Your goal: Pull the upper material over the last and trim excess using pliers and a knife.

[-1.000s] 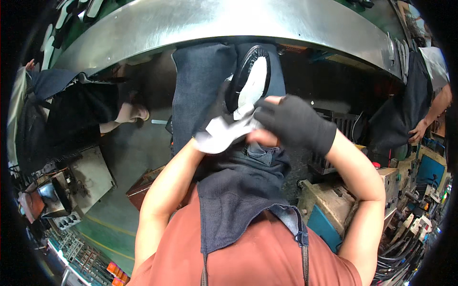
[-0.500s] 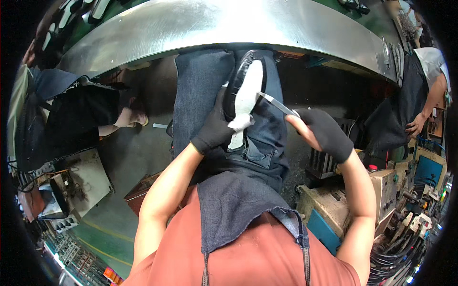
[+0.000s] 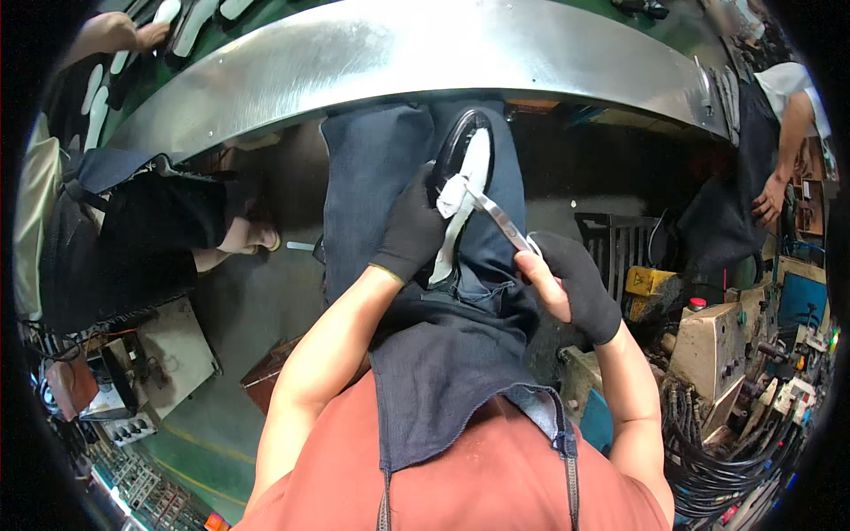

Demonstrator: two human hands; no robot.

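Observation:
A black shoe (image 3: 455, 143) with a white underside lies across my thighs, its rounded toe pointing away from me. My left hand (image 3: 412, 227), in a black glove, is closed around its left side. Something white and crumpled (image 3: 452, 196) sits over the shoe at my left thumb; whether it is a thumb wrap or a loose scrap I cannot tell. In my black-gloved right hand (image 3: 571, 285) is a slim silver metal tool (image 3: 501, 221), gripped by its near end. Its far tip meets the white underside beside the crumpled white piece.
A shiny metal ledge (image 3: 372, 53) curves in front of my knees, with white shoe-shaped pieces (image 3: 195, 26) beyond it at left. A person's dark apron (image 3: 159, 212) is close on the left, another person's hand (image 3: 772, 199) on the right. Machinery with a red button (image 3: 698, 303) stands at right.
My right hand and the tool have moved left and slightly down. The crumpled white piece and my left thumb area are farther up the shoe. A hand now shows at the far left.

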